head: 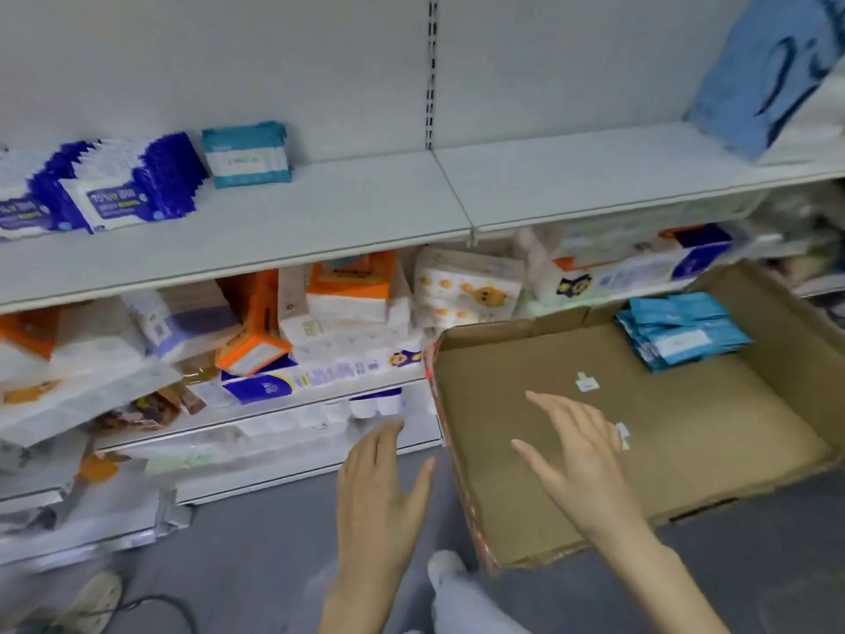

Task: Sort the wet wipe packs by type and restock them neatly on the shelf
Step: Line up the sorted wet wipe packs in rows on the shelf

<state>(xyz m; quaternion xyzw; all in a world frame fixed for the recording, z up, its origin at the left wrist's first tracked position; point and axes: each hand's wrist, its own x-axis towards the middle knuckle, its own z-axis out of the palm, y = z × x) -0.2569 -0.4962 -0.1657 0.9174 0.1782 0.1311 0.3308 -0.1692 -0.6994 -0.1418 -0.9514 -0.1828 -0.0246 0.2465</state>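
Blue-white packs, teal packs upright on shelf; light-blue packs apparently heaped in carton

Even, bright overhead light; soft shadows under the shelf. Motion blur smears everything, worst below it; edges bow.

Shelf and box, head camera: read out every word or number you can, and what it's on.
"75%": on the front blue-and-white wipe pack, upper shelf.
Single teal pack label: too blurred.
Teal packs in the cardboard box: too blurred.
Lower-shelf packaging: too blurred.
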